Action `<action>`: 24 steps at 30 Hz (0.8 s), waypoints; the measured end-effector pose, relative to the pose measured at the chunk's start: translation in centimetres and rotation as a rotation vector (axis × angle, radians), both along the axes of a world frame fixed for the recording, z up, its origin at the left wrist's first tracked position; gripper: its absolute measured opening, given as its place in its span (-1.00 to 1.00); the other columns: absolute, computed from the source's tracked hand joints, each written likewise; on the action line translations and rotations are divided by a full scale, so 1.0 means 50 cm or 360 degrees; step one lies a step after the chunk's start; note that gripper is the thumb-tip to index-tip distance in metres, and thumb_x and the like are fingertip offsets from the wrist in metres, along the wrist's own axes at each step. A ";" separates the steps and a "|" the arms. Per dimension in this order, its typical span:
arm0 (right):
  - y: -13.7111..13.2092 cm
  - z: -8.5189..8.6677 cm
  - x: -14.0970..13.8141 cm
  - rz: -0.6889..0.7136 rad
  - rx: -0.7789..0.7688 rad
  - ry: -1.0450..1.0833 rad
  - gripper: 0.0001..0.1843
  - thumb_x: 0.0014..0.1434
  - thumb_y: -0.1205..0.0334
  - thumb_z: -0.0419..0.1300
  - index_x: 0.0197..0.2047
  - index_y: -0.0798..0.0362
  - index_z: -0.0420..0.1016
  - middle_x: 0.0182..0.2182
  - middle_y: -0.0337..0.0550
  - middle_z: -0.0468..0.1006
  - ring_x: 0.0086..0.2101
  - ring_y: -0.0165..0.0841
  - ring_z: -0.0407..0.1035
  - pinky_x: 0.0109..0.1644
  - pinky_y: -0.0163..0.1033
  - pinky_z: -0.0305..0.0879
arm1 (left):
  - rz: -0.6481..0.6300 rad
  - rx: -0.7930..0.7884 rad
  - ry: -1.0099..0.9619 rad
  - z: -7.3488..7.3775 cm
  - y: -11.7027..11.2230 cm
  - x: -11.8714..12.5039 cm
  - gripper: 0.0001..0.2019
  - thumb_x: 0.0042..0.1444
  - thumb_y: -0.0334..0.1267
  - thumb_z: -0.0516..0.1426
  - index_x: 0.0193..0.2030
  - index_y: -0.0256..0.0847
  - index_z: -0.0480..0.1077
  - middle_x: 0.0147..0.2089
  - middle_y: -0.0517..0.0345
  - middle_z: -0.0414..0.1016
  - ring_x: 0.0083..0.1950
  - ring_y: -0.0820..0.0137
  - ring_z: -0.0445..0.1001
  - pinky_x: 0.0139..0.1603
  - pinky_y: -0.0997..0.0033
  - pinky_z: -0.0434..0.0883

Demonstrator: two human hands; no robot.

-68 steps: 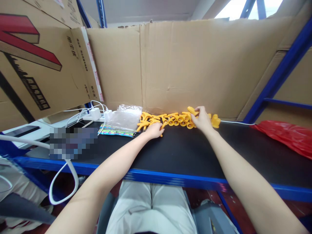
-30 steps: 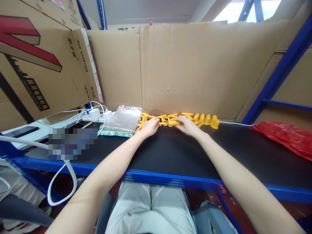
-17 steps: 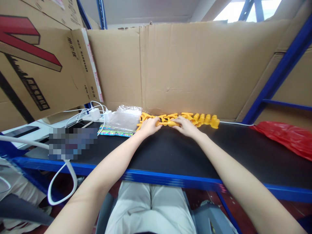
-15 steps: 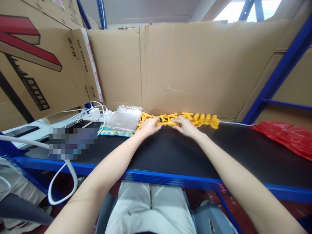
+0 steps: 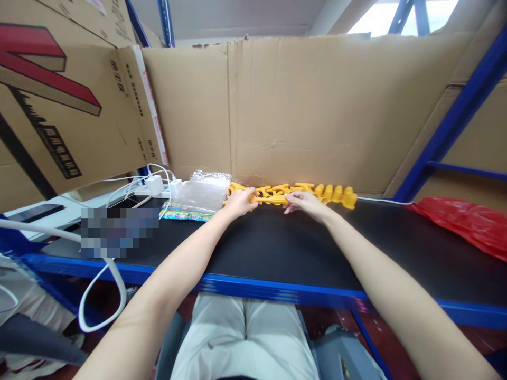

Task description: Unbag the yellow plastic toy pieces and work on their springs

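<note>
A row of several yellow plastic toy parts (image 5: 317,192) lies on the black tabletop (image 5: 301,248) against the cardboard wall. My left hand (image 5: 237,202) rests at the left end of the row, fingers curled round one yellow piece. My right hand (image 5: 304,202) sits just right of it, fingertips pinched at the near edge of the yellow pieces in the middle of the row. The right end of the row, with cup-shaped pieces (image 5: 344,195), lies untouched.
A clear plastic bag (image 5: 202,192) on a colourful card lies left of the row. White chargers and cables (image 5: 152,186) sit beyond it. A red plastic bag (image 5: 463,221) lies at the right. Cardboard sheets (image 5: 309,105) wall in the back, blue shelf posts the sides.
My right hand left the right end of the row and came to its middle beside the left hand. The loose pieces now form a tighter line. Lately both hands shifted only slightly.
</note>
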State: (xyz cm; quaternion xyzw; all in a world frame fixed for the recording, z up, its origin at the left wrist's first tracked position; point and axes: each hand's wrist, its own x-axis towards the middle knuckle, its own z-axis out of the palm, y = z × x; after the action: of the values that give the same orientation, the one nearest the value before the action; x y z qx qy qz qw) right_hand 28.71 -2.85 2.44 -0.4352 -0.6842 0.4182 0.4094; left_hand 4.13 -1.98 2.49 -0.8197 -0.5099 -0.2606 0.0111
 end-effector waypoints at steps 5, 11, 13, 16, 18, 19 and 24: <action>-0.001 -0.004 -0.007 -0.0056 -0.0159 0.0004 -0.52 0.14 -0.22 0.13 -0.41 0.09 0.36 -0.48 -0.01 0.57 -0.54 -0.36 0.47 -0.45 -0.26 0.43 | 0.0027 -0.0010 0.0000 0.002 -0.003 0.004 -0.73 0.07 -0.15 0.13 -0.08 -0.11 0.41 -0.34 0.10 0.51 -0.20 0.21 0.48 -0.12 0.30 0.33; -0.009 0.001 0.005 0.0099 -0.0167 0.0039 -0.45 0.01 0.10 0.37 0.02 0.07 0.31 -0.36 -0.08 0.61 -0.44 -0.34 0.51 -0.33 -0.23 0.47 | 0.0069 -0.0044 -0.0021 0.002 -0.002 0.002 -0.72 0.06 -0.14 0.14 -0.08 -0.11 0.41 -0.34 0.10 0.51 -0.21 0.22 0.47 -0.13 0.30 0.32; -0.010 0.003 0.005 0.0096 -0.0132 0.0043 -0.46 0.00 0.14 0.38 0.01 0.06 0.30 -0.40 -0.12 0.60 -0.46 -0.35 0.51 -0.33 -0.24 0.46 | 0.0057 -0.0044 -0.0030 0.003 -0.005 0.003 -0.72 0.06 -0.14 0.14 -0.08 -0.12 0.40 -0.35 0.10 0.50 -0.22 0.22 0.47 -0.14 0.30 0.32; -0.012 0.008 0.000 0.0071 -0.0121 -0.0008 -0.64 0.10 0.03 0.29 -0.18 0.12 0.37 -0.48 -0.09 0.59 -0.56 -0.41 0.46 -0.43 -0.32 0.40 | 0.0049 -0.0026 -0.0031 0.005 -0.010 0.006 -0.71 0.07 -0.13 0.13 -0.07 -0.11 0.39 -0.34 0.11 0.50 -0.23 0.23 0.48 -0.15 0.32 0.32; -0.014 0.012 -0.005 0.0017 -0.0147 -0.0079 -0.61 0.18 -0.08 0.18 -0.32 0.14 0.38 -0.54 -0.07 0.56 -0.66 -0.47 0.37 -0.53 -0.36 0.32 | 0.0060 -0.0005 -0.0031 0.006 -0.013 0.008 -0.71 0.07 -0.12 0.13 -0.06 -0.11 0.39 -0.33 0.12 0.50 -0.23 0.24 0.48 -0.17 0.34 0.32; -0.015 0.014 -0.007 -0.0018 -0.0164 -0.0112 -0.56 0.21 -0.12 0.12 -0.36 0.15 0.38 -0.58 -0.07 0.54 -0.70 -0.49 0.33 -0.58 -0.37 0.28 | 0.0068 0.0002 -0.0035 0.006 -0.014 0.009 -0.71 0.07 -0.12 0.13 -0.07 -0.10 0.39 -0.33 0.12 0.51 -0.23 0.25 0.48 -0.18 0.35 0.32; -0.016 0.017 -0.003 -0.0071 -0.0217 -0.0232 -0.50 0.23 -0.14 0.07 -0.26 0.21 0.45 -0.44 0.03 0.59 -0.62 -0.46 0.40 -0.57 -0.38 0.29 | 0.0082 -0.0021 -0.0068 0.006 -0.010 0.010 -0.72 0.06 -0.12 0.13 -0.08 -0.10 0.40 -0.36 0.15 0.50 -0.25 0.27 0.48 -0.21 0.37 0.32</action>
State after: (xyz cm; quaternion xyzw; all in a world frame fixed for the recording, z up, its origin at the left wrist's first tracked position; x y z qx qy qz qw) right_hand 28.55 -3.67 3.29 -0.5064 -0.6723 0.4218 0.3372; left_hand 4.63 -2.50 2.78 -0.8006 -0.5328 -0.2743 0.0018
